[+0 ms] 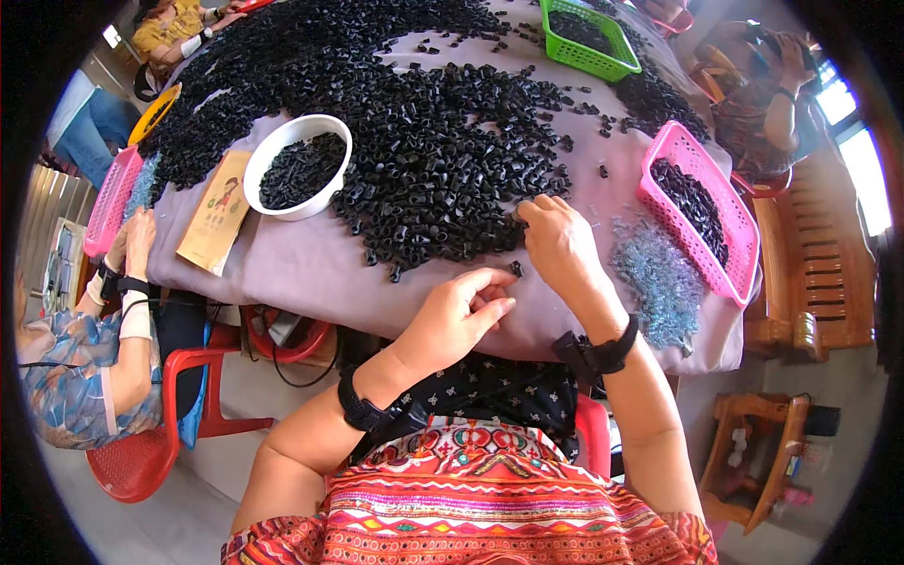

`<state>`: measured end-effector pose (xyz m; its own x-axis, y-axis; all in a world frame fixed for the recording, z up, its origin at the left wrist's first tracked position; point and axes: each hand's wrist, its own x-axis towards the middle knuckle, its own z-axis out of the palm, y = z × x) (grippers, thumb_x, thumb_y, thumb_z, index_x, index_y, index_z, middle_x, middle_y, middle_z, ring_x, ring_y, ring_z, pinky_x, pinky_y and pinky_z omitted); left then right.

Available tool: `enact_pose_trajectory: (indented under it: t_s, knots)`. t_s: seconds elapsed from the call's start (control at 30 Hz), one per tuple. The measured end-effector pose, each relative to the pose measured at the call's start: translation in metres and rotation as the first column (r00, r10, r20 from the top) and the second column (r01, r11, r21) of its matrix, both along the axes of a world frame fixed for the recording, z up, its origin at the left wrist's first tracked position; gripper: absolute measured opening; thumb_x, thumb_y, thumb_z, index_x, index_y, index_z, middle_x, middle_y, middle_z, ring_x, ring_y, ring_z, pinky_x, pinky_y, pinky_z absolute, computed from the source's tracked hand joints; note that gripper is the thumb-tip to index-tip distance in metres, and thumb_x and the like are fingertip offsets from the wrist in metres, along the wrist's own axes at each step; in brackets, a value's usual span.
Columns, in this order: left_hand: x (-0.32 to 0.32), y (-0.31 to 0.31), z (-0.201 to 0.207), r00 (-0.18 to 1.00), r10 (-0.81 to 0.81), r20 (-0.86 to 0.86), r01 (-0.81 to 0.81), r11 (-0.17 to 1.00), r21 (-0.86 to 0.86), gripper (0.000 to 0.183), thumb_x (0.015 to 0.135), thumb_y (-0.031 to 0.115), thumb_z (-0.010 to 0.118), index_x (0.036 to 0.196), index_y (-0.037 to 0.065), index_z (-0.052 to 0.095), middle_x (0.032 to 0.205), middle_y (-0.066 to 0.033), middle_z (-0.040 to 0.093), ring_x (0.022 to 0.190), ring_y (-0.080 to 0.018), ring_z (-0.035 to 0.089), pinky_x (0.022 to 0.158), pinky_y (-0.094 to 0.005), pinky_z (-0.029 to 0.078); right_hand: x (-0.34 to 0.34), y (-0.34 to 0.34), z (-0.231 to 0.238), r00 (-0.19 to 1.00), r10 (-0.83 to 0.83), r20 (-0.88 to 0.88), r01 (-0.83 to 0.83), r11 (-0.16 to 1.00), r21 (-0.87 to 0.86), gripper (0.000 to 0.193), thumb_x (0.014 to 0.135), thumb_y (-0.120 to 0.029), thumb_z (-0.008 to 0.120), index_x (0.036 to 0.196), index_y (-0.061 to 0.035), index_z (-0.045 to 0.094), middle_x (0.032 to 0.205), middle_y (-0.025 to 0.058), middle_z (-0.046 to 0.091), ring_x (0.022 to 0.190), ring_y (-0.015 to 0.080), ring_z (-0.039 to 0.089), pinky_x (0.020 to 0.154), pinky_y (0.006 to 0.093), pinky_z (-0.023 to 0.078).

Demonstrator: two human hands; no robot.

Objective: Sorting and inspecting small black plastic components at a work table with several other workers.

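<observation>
Tabletop under a pale mauve cloth (311,282), most of it taken up by a wide, loose pile of small glossy black plastic pieces (452,151); that's the stuff in hand. Right hand (562,243) at the pile's near right edge, fingertips bunched; can't tell whether they pinch a piece. Left hand (461,315) nearer the body, fingers curled, thumb apart from index, one black piece (515,269) at the index tip; grip unclear. White round plastic tub (306,205) left of the pile with black bits inside, tan printed paper packet (215,215) beside it. Right side: pink perforated plastic basket (737,226) part-filled with black pieces, clear bluish plastic bits (656,292) heaped just beside. Green plastic basket (589,64) at the far side, another pink basket (111,202) on the left edge. Room: grey floor (226,471), red plastic chair (171,405) lower left, slatted wooden bench (824,264) right, bright window (871,184) behind. Co-worker in blue patterned top (80,395) at left, others farther round.
</observation>
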<state>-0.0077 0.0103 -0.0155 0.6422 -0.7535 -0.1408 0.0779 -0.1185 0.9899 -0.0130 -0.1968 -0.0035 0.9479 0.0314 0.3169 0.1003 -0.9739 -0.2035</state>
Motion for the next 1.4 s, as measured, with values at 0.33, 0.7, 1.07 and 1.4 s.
enact_pose_trajectory:
  t_s: [0.33, 0.7, 1.07, 1.4]
  knots:
    - [0.024, -0.028, -0.01, 0.567, -0.129, 0.814, -0.074, 0.976, 0.206, 0.031, 0.085, 0.007, 0.065, 0.116, 0.008, 0.063, 0.1, -0.0122, 0.057, 0.086, -0.0342, 0.064, 0.072, -0.0435, 0.054, -0.031, 0.001, 0.014, 0.992, -0.121, 0.027, 0.093, 0.869, 0.487, 0.009, 0.078, 0.001, 0.061, 0.088, 0.0039, 0.06, 0.083, 0.0154, 0.057, 0.068, 0.0297, 0.062, 0.062, 0.0363, 0.049]
    - [0.02, -0.027, -0.012, 0.594, 0.0, 0.805, -0.127, 0.987, 0.094, 0.018, 0.087, 0.012, 0.07, 0.104, 0.006, 0.065, 0.091, -0.0075, 0.061, 0.076, -0.0263, 0.066, 0.066, -0.0343, 0.054, -0.061, 0.011, -0.006, 0.98, -0.145, -0.138, 0.185, 0.387, 0.903, 0.012, 0.083, 0.006, 0.065, 0.094, 0.0019, 0.067, 0.085, 0.0035, 0.069, 0.077, 0.008, 0.064, 0.071, 0.0223, 0.051]
    - [0.006, -0.01, -0.005, 0.987, 0.078, -0.14, -0.102, 0.979, -0.178, 0.018, 0.097, 0.004, 0.06, 0.115, 0.0, 0.062, 0.095, -0.004, 0.07, 0.069, -0.0064, 0.061, 0.064, -0.0224, 0.052, -0.065, 0.04, -0.001, 0.996, -0.061, -0.061, 0.079, 0.37, 0.926, 0.007, 0.086, 0.005, 0.068, 0.092, 0.002, 0.067, 0.085, 0.0025, 0.07, 0.079, 0.0077, 0.064, 0.07, 0.0244, 0.052]
    - [0.011, -0.001, -0.008, 0.986, 0.122, -0.114, -0.14, 0.976, -0.169, 0.02, 0.1, 0.013, 0.06, 0.116, 0.003, 0.066, 0.092, -0.0009, 0.067, 0.078, -0.0051, 0.06, 0.073, -0.0216, 0.052, -0.068, 0.039, 0.006, 0.994, -0.084, -0.069, 0.095, 0.359, 0.929, 0.012, 0.086, 0.001, 0.069, 0.098, 0.0004, 0.069, 0.089, 0.0032, 0.072, 0.081, 0.0062, 0.064, 0.075, 0.0236, 0.051]
